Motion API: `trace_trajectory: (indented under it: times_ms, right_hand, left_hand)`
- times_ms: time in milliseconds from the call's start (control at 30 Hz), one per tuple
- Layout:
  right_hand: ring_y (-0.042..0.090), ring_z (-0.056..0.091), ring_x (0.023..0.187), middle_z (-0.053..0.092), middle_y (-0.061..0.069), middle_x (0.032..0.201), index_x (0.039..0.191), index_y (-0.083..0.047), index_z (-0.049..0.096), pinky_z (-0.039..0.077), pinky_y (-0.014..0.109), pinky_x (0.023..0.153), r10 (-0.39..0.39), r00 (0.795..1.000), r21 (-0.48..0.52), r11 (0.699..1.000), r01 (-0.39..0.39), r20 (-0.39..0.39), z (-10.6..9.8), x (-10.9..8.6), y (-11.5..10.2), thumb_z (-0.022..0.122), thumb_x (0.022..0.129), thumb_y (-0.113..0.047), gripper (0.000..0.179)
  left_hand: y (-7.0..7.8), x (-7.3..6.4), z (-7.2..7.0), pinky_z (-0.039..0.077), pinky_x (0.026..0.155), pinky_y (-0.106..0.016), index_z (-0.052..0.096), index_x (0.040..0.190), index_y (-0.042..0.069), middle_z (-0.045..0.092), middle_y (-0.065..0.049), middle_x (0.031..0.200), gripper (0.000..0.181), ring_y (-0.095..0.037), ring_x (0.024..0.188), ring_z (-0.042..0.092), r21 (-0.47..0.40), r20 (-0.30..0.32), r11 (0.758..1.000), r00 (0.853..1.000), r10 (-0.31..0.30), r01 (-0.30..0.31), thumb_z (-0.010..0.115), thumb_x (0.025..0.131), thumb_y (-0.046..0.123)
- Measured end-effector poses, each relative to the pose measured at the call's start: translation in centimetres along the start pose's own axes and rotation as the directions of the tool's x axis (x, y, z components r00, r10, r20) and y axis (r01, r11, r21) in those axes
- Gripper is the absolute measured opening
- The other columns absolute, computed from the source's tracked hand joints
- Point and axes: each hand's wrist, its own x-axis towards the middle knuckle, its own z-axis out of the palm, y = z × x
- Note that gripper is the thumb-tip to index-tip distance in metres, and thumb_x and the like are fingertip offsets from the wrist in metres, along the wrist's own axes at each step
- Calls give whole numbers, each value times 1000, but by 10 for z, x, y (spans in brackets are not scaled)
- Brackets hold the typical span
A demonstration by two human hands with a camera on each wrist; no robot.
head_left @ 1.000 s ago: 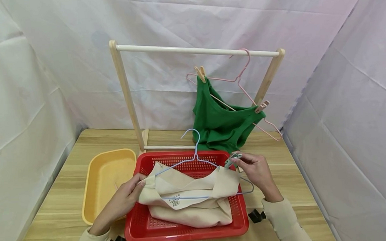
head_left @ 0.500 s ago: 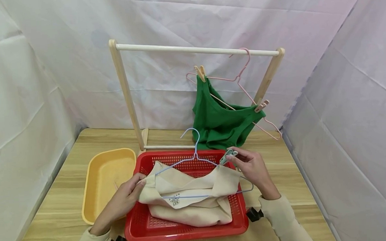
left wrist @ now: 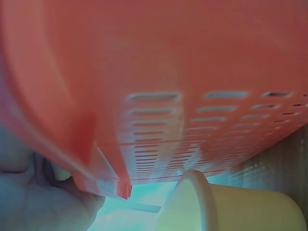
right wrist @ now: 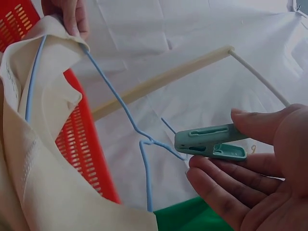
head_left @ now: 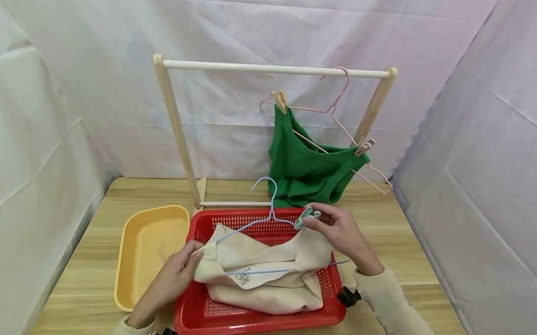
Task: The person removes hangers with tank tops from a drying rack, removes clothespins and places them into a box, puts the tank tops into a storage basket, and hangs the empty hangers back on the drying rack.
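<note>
A cream sleeveless top (head_left: 275, 296) with a small dark print lies in and over the red basket, a blue hanger (head_left: 272, 200) threaded through its straps. At the left shoulder, my left hand (head_left: 174, 276) pinches the strap at the hanger's end; the right wrist view also shows these fingers on the cloth. My right hand (head_left: 342, 234) holds a mint-green clothes peg (right wrist: 207, 139) between thumb and fingers. In the head view the peg overlaps the hanger's right arm, just above the right strap. Basket wall fills most of the left wrist view, with part of my left hand low at its left.
The red perforated basket (head_left: 259, 329) stands at the table's front, a yellow tray (head_left: 119, 276) to its left. Behind is a wooden rack with a white bar (head_left: 245, 67). From it hangs a green top (head_left: 309, 170) on a pink hanger (head_left: 333, 106), pegged at both shoulders.
My right hand has moved left with the peg, from beside the right strap to over the hanger's right arm. The left hand keeps its place on the left strap.
</note>
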Motion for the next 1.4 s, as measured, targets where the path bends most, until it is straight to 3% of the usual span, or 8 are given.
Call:
trace_trajectory:
  times_ms: [300, 500, 667, 800, 1067, 1400]
  right_hand:
    - [16, 71, 86, 68, 15, 102, 119, 1, 63, 57, 25, 80, 13, 996, 109, 994, -23, 90, 20, 11, -13, 71, 92, -10, 30]
    - [20, 71, 85, 69, 14, 104, 119, -2, 63, 58, 27, 76, 13, 990, 131, 991, -32, 140, 32, 16, -19, 72, 91, -10, 30]
    - [22, 71, 88, 70, 17, 105, 119, -1, 63, 59, 36, 76, 1, 984, 152, 988, -28, 178, 42, 19, -23, 73, 90, -9, 31]
    - [21, 72, 92, 70, 19, 106, 120, 3, 61, 59, 33, 78, 0, 978, 187, 982, -40, 208, 50, 22, -28, 72, 90, -8, 33]
    - [15, 71, 95, 70, 19, 109, 118, -2, 61, 58, 26, 78, 18, 969, 211, 975, -72, 246, 65, 26, -39, 73, 89, -6, 32]
    - [25, 71, 99, 70, 20, 109, 119, 1, 58, 58, 29, 82, 14, 959, 266, 959, -92, 282, 94, 27, -49, 74, 87, -2, 35]
  left_hand:
    - [1, -2, 0, 52, 69, -25, 56, 109, 13, 62, -2, 92, 11, -14, 82, 58, 8, -16, 1000, 1000, -1, 1, 49, 105, 21]
    - [1, -3, 0, 52, 69, -25, 56, 110, 13, 62, -2, 91, 12, -14, 82, 58, -3, -18, 1000, 1000, -8, 8, 49, 105, 22]
    - [-1, -4, 0, 52, 69, -25, 56, 110, 13, 62, -1, 90, 13, -13, 82, 58, -4, -25, 1000, 1000, -10, 10, 49, 105, 23]
    - [-1, -4, 0, 51, 69, -25, 56, 109, 13, 61, 0, 88, 13, -11, 81, 57, -2, -35, 1000, 999, 2, -3, 48, 106, 22]
    - [-1, -4, -1, 51, 69, -25, 56, 109, 13, 62, 0, 87, 11, -12, 80, 58, -7, -28, 1000, 999, 17, -17, 50, 105, 20]
    - [3, -2, 0, 54, 68, -25, 54, 112, 12, 63, -6, 94, 13, -17, 81, 60, -67, 23, 997, 999, -30, 31, 50, 105, 21]
